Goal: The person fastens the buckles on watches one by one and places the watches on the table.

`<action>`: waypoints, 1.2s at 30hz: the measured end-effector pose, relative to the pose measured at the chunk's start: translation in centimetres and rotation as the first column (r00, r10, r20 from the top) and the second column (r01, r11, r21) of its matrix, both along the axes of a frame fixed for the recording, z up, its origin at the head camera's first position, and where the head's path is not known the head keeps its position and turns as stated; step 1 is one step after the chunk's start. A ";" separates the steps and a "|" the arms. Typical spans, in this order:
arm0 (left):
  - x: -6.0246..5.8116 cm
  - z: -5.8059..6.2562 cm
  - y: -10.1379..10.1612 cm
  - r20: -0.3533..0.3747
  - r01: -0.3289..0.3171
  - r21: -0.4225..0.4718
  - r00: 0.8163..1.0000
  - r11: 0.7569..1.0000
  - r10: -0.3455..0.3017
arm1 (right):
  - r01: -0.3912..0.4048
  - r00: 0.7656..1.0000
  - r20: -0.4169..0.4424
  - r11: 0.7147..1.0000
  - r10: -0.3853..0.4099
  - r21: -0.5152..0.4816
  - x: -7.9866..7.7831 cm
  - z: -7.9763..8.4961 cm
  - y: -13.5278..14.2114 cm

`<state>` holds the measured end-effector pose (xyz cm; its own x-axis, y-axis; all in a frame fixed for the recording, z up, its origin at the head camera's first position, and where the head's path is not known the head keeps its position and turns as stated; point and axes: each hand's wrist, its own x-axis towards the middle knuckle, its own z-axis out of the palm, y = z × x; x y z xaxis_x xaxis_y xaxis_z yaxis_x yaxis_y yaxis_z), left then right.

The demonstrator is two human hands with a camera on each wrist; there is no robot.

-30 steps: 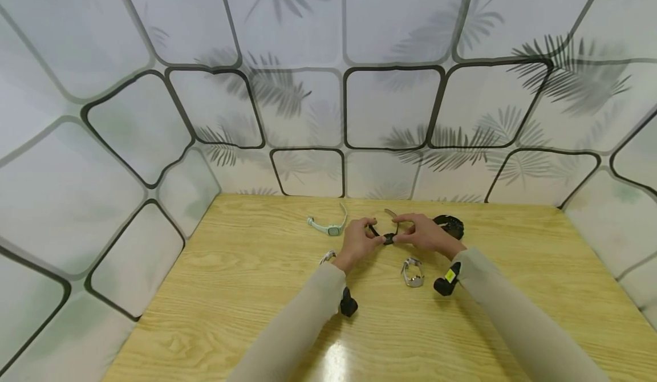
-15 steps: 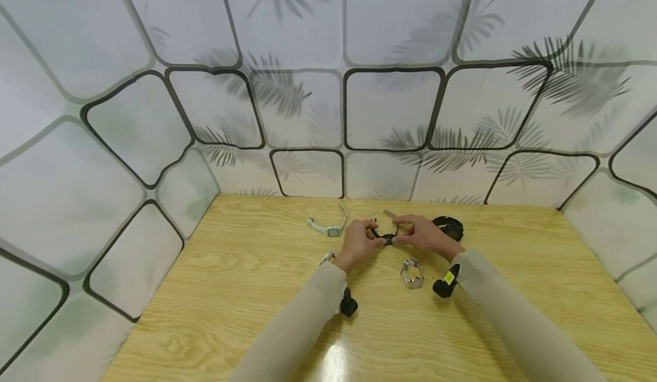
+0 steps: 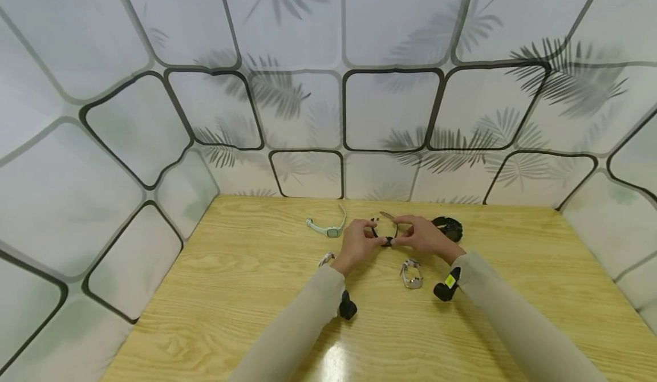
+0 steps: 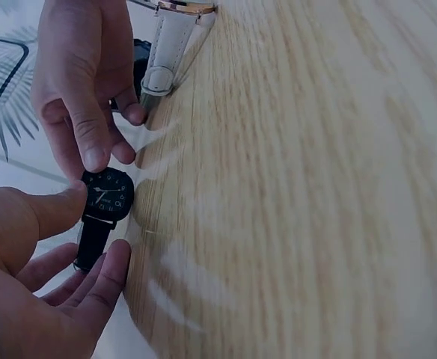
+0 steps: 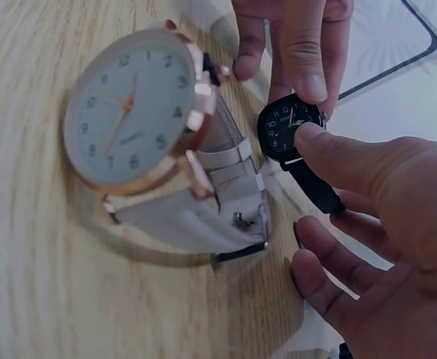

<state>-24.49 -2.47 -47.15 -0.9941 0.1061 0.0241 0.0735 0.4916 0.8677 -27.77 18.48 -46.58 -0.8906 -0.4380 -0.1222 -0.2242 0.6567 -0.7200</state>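
Between both hands stands a black wristwatch (image 3: 388, 241) with a round dark dial (image 4: 108, 196) and white numerals. Its strap curves back in an unfastened loop. My left hand (image 3: 357, 240) holds one side, thumb on the case edge and fingers behind the strap. From the other side my right hand (image 3: 424, 235) grips it, thumb at the dial's rim (image 5: 282, 127) and fingers along the strap. Nearer the person lies a rose-gold wristwatch (image 5: 129, 112) with a pale strap, just below the right hand in the head view.
A mint-green watch (image 3: 332, 232) lies left of the hands. Another light-coloured watch (image 3: 326, 257) is partly hidden by the left wrist. A black watch (image 3: 451, 229) sits behind the right wrist. The wooden table (image 3: 231, 273) meets a patterned curtain (image 3: 390, 108) at its back edge.
The black watch's strap has bent into a rounder loop, its free end shifting slightly left and nearer. Both hands stay almost in place, still holding the watch.
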 end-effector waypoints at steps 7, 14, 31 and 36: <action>0.2 0.0 -0.1 -0.020 0.016 0.034 1.000 0.999 -0.015 | 0.032 0.999 -0.005 0.999 -0.032 -0.033 0.2 -0.1 0.0; 0.2 -0.1 0.0 -0.026 0.013 0.042 1.000 0.999 -0.012 | 0.041 0.998 -0.042 0.998 -0.043 -0.037 0.2 -0.3 0.1; 0.8 0.8 0.2 -0.030 -0.047 0.254 0.998 0.966 0.056 | 0.010 0.987 -0.156 0.994 -0.027 -0.105 1.9 0.8 0.6; 1.2 1.2 0.3 -0.039 -0.073 0.296 0.995 0.953 0.088 | 0.017 0.982 -0.183 0.993 -0.037 -0.114 2.4 1.3 0.5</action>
